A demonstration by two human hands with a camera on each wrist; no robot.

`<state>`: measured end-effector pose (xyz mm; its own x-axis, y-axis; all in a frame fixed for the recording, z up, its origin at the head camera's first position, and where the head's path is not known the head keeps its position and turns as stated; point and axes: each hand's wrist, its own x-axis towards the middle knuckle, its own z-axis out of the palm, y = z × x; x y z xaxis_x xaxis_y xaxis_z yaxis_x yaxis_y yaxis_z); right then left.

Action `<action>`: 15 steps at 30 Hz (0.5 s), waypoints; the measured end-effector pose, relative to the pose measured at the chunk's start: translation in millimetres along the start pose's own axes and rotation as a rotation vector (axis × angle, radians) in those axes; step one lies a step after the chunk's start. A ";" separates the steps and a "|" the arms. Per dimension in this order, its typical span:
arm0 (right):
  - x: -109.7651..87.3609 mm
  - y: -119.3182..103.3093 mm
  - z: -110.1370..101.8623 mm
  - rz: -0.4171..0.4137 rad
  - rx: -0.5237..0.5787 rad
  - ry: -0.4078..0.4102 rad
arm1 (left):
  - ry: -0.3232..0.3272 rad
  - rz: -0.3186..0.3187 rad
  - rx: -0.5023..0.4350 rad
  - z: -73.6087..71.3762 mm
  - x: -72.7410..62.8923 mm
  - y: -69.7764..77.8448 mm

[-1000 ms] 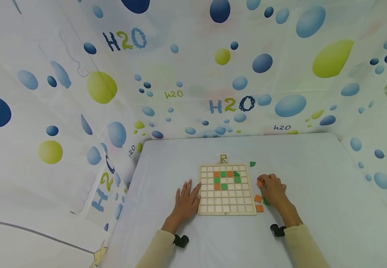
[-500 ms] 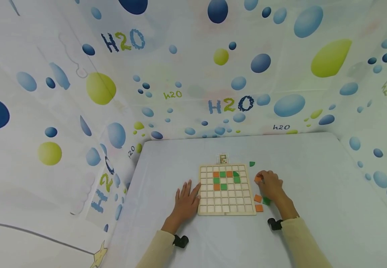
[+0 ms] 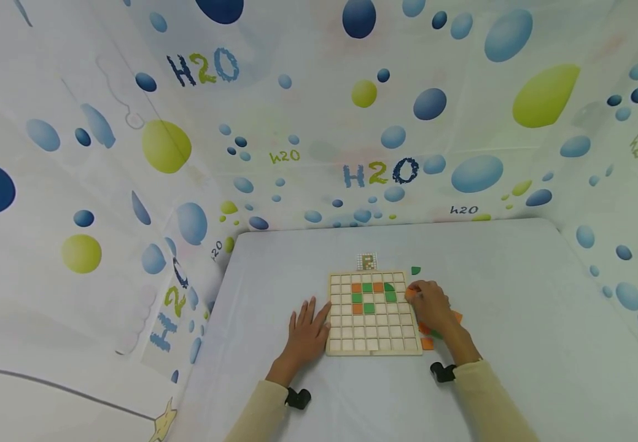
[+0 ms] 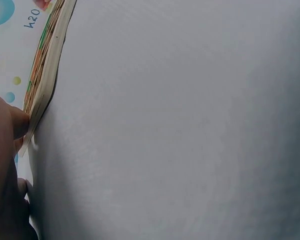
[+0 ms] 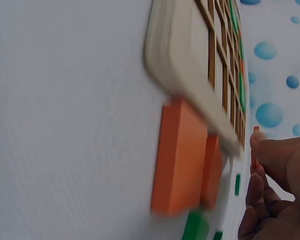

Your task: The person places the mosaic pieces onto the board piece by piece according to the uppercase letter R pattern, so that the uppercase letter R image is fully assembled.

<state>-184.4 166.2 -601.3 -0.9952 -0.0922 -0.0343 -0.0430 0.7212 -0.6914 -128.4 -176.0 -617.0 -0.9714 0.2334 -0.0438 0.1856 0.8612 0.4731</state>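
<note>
A square wooden grid board (image 3: 365, 343) lies on the table, with several orange and green tiles in its upper cells. One of these, a green quarter-round tile (image 3: 389, 286), ends the top row of pieces. My left hand (image 3: 307, 331) lies flat with fingers spread, its fingertips at the board's left edge; the left wrist view shows a finger (image 4: 20, 122) against the rim. Between thumb and fingers, my right hand (image 3: 431, 305) pinches an orange tile (image 3: 409, 294) beside the board's upper right edge. In the right wrist view, the pinched tile (image 5: 255, 131) shows edge-on.
Right of the board lie loose pieces: an orange tile (image 3: 427, 344), a green piece (image 3: 436, 334) and other orange ones, partly behind the right hand. A green quarter-round piece (image 3: 416, 270) lies near the upper right corner. A small pattern card (image 3: 366, 261) sits above the board.
My right hand has moved left with the orange tile, from over the loose pieces to the board's right edge. The left hand has stayed where it was.
</note>
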 end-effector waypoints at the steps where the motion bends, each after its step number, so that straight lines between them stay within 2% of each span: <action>1: -0.8 -3.3 2.5 -0.014 0.003 -0.006 | -0.008 -0.005 0.007 -0.7 0.1 0.4; 6: -3.1 -17.3 19.3 -0.080 0.018 -0.041 | -0.008 -0.006 0.017 -3.4 -0.6 0.7; 15: -11.4 -40.0 38.1 -0.166 -0.035 -0.028 | 0.002 0.004 0.022 -2.4 -1.0 0.8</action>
<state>-168.0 112.3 -600.7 -0.9712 -0.2311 0.0575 -0.2102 0.7182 -0.6634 -127.7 -176.6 -614.4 -0.9708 0.2363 -0.0403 0.1929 0.8699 0.4539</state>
